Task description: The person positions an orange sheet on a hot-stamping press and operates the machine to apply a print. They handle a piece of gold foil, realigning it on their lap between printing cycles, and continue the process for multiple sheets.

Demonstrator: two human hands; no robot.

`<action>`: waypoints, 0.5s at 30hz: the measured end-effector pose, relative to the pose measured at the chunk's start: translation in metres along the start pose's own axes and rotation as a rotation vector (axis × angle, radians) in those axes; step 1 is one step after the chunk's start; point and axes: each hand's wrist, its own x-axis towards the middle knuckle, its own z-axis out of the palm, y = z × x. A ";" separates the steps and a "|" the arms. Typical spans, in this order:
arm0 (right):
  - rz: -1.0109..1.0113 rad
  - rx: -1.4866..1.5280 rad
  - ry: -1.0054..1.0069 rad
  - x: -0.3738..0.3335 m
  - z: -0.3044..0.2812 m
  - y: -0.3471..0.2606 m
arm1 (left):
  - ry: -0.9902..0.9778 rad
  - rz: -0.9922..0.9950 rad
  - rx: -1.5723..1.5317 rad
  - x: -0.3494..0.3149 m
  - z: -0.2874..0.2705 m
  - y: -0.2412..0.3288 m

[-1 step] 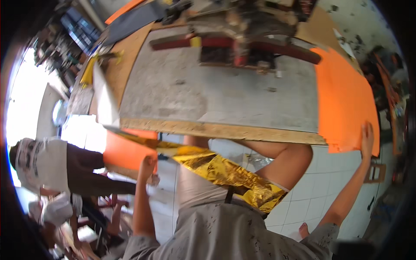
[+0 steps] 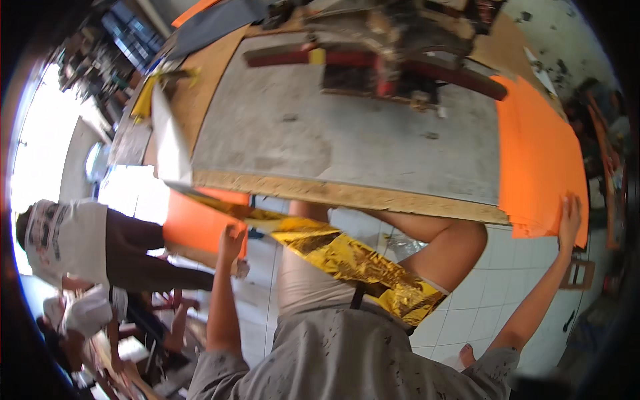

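Observation:
My right hand [image 2: 571, 217] lies with its fingers stretched out on the near right part of a stack of orange sheets [image 2: 540, 157]. The stack rests on the right end of the worktable, overhanging its front edge. To the left, my left hand [image 2: 231, 241] is closed, its fingers curled, in front of more orange sheets [image 2: 197, 223] set lower than the tabletop. Whether it holds anything is hidden. A crumpled gold foil strip [image 2: 333, 257] runs from the table's left front corner across my lap, beside my left hand.
A press-like machine with a dark red curved bar [image 2: 440, 75] stands over the grey table board [image 2: 267, 127]. A white sheet [image 2: 170, 137] hangs at the left corner. Dark grey sheets [image 2: 213, 28] lie at the far left. Another person [image 2: 80, 243] bends over at the left.
The whole view has shifted slightly rightward. My left hand sits a little higher in the picture, its fingers slightly less tightly curled. My right hand stays on the orange stack.

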 end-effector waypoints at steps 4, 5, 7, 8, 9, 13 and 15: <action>-0.271 0.002 0.263 -0.061 0.024 -0.179 | 0.253 0.020 0.268 0.029 0.015 -0.053; -0.379 0.062 0.320 -0.083 0.033 -0.211 | 0.267 0.005 0.271 0.033 0.023 -0.066; -0.498 0.222 0.310 -0.132 0.054 -0.264 | 0.181 -0.111 0.375 0.041 0.042 -0.080; -0.507 0.211 0.235 -0.155 0.056 -0.291 | 0.121 -0.168 0.380 0.049 0.052 -0.079; -0.516 0.207 0.156 -0.173 0.061 -0.314 | 0.064 -0.227 0.392 0.055 0.057 -0.079; -0.483 0.202 0.139 -0.208 0.098 -0.355 | 0.053 -0.105 0.440 0.054 0.046 -0.109; -0.446 0.241 0.145 -0.209 0.099 -0.350 | -0.006 -0.054 0.389 0.059 0.045 -0.097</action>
